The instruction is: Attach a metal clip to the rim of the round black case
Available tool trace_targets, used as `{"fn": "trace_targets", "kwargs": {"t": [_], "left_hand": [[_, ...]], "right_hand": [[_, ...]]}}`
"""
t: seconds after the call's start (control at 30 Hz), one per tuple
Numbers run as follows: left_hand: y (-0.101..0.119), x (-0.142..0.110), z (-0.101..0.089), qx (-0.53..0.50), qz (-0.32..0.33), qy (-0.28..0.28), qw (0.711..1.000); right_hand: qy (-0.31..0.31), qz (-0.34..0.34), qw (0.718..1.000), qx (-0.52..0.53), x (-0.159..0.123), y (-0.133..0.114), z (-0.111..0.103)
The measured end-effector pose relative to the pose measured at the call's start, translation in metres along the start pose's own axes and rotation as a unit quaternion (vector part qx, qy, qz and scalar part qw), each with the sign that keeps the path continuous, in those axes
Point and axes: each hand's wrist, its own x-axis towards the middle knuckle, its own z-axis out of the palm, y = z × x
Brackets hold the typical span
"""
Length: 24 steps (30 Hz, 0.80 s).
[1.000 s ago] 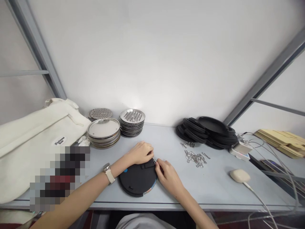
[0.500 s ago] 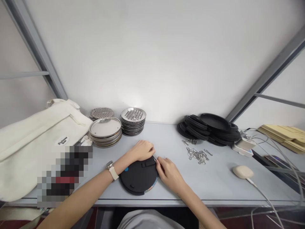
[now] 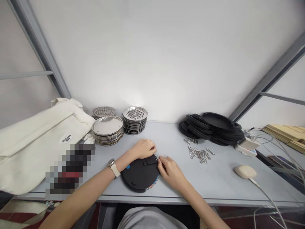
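Observation:
A round black case [image 3: 140,175] lies on the table near its front edge, with a blue dot at its left and a colored rim at lower right. Across its upper right runs a short black strap [image 3: 149,162], ending at a small metal clip [image 3: 156,158]. My left hand [image 3: 143,149], with a watch on the wrist, is closed over the case's top edge; its fingertips are hidden. At the right edge, my right hand [image 3: 169,170] pinches the clip between thumb and finger.
Metal grater discs [image 3: 135,114] and plain metal discs [image 3: 107,127] stand stacked at back left. Black round covers [image 3: 212,127] are piled at back right, behind loose metal clips [image 3: 199,153]. A white bag [image 3: 47,143] lies left; a cream corded device [image 3: 245,171] sits right.
The view has shifted slightly, so everything appears a little to the right. Both hands stay at the case's upper edge with almost the same grip.

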Motion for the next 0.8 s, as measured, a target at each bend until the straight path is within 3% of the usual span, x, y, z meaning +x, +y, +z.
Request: {"fn": "trace_targets", "kwargs": {"t": [0.8], "left_hand": [[-0.0063,-0.0002,0.0049,0.013,-0.002,0.004,1.000]], "right_hand": [[0.001,0.007,1.000,0.007,-0.0015,-0.0002,-0.0040]]}}
